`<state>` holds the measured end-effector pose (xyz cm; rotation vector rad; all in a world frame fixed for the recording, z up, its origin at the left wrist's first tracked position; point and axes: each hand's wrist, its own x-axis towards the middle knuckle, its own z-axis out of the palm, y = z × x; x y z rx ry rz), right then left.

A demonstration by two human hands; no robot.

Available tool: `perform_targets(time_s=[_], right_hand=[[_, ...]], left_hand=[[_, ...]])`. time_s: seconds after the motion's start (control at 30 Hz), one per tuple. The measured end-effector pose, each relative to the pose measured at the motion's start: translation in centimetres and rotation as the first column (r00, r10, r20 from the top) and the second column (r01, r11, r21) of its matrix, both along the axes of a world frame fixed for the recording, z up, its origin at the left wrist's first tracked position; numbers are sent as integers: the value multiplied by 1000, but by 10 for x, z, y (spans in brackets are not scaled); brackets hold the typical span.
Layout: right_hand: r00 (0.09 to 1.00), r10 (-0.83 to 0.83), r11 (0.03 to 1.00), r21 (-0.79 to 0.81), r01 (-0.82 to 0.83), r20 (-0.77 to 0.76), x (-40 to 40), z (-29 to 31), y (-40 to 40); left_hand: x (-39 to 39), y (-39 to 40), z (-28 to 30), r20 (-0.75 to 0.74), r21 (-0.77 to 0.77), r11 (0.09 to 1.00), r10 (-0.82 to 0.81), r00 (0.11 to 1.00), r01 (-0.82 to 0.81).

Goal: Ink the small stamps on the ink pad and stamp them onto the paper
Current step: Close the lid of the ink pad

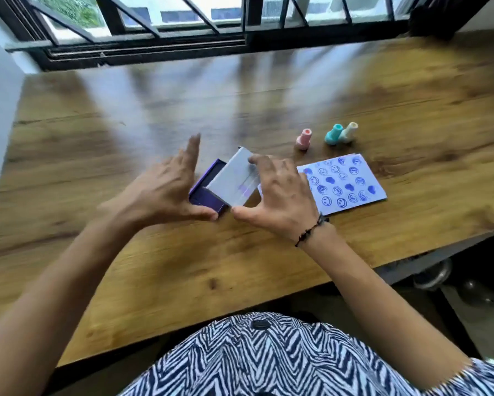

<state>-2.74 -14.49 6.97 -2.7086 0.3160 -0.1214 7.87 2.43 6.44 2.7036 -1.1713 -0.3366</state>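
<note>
A: What is on the far left?

B: The wood table. Then comes the left hand. Its fingers point up and are spread a bit. Its thumb lies low and touches the near corner of the ink pad.

A: What does the ink pad look like?

B: It is a dark purple box, lying on the table between the two hands.

A: And the grey thing on it?

B: That is the lid. It is tilted. Its left edge is over the pad and it covers most of it. It is a little blurry.

A: Who holds the lid?

B: The right hand. Its fingers are curled over the top of the lid and its thumb is under the near edge, so it pinches the lid. There is a dark string band on that wrist.

A: What is next to that hand?

B: The paper. It lies flat on the table, just right of the hand. It is full of blue smiley faces and blue blobs.

A: Where are the stamps?

B: Behind the paper, standing on the table. The pink stamp is alone. The teal stamp and the cream stamp stand right beside each other. No hand touches them.
</note>
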Motion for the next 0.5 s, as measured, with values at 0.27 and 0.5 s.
perform_targets(time_s=[0.27, 0.5], right_hand=[[997, 36, 999, -20, -38, -68, 2, -22, 22], [994, 60, 998, 17, -59, -87, 8, -23, 17]], left_hand=[[-42, 12, -47, -85, -384, 902, 177, 981, -196], [-37, 20, -40, -170, -402, 889, 161, 972, -217]])
